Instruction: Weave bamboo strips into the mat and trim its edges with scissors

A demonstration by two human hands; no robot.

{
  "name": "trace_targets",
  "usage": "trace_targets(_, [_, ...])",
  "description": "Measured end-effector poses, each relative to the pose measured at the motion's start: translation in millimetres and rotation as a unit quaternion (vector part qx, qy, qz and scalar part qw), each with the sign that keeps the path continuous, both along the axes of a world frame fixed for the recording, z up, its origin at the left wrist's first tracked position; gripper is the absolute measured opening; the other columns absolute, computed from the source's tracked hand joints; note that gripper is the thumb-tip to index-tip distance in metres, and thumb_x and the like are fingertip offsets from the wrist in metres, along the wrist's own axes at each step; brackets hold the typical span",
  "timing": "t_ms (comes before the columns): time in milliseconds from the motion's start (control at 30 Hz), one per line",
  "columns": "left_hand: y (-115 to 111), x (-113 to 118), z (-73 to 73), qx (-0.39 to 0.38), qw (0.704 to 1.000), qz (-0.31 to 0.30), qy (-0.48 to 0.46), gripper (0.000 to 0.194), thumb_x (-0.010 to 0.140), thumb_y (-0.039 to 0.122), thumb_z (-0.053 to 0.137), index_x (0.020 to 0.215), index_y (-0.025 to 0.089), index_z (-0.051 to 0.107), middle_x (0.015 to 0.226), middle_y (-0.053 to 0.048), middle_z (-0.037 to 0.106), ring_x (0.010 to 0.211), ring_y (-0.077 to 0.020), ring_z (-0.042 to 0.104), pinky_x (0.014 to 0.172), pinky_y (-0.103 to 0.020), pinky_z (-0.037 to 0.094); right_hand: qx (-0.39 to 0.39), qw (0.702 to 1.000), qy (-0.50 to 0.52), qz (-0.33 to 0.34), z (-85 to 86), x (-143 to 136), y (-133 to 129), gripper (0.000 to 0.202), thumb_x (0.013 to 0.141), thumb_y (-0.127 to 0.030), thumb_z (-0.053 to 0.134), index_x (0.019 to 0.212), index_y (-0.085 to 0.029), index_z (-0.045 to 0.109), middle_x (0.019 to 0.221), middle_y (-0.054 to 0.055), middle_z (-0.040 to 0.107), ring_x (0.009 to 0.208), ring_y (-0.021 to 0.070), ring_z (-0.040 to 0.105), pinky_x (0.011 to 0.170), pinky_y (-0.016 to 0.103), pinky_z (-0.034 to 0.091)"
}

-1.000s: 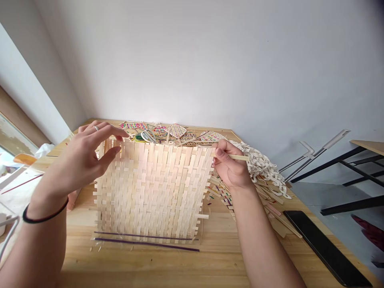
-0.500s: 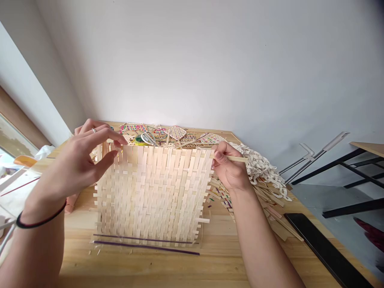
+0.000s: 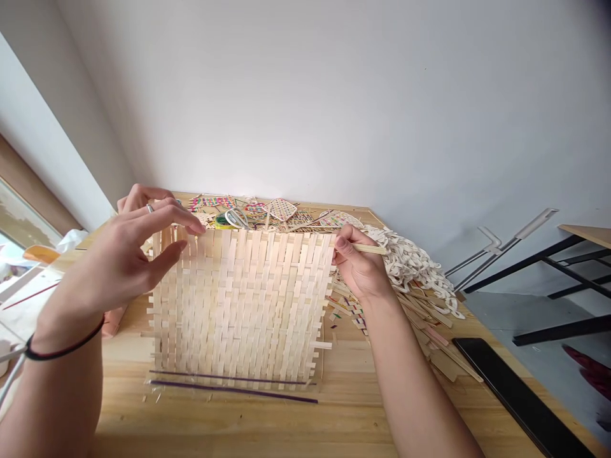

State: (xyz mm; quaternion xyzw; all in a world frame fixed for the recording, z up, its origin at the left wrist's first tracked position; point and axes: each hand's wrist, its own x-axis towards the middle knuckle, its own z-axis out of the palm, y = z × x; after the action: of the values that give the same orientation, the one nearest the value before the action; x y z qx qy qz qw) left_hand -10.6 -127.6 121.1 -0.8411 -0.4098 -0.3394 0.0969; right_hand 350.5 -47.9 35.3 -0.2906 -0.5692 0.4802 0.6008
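A pale woven mat (image 3: 243, 305) of thin flat strips stands raised above the wooden table, its short strip ends sticking out along both sides. My right hand (image 3: 358, 261) pinches a pale strip (image 3: 372, 249) at the mat's upper right corner; the strip's end juts out to the right. At the upper left corner is my left hand (image 3: 153, 238), thumb and index finger apart, its fingertips by the top edge. Two dark purple strips cross the bottom, the front one (image 3: 233, 391) lying on the table.
Behind the mat lie colourful woven pieces (image 3: 279, 209) and a white-and-green tool (image 3: 235, 219). White cord (image 3: 413, 264) is heaped at the right, above loose strips (image 3: 443, 350). A long black object (image 3: 515, 388) lies along the table's right edge.
My right hand has shifted slightly left, and the strip in it sticks out less far. My left fingertips have moved slightly right along the top edge.
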Motion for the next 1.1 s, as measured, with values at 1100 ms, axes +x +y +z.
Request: trace_targets(1100, [-3.4,-2.9,2.3,-0.057,0.998,-0.013,-0.024,0.018,0.102,0.017,0.059,0.101,0.030,0.071,0.107,0.001,0.076,0.099,-0.0170,0.071,0.085,-0.035,0.052,-0.019,1.000,-0.005,-0.004,-2.8,-2.2,-0.5,0.060,0.074,-0.065,0.091,0.067,-0.023,0.049,0.062,-0.004,0.046,0.057,0.0127,0.043,0.053,0.028,0.036])
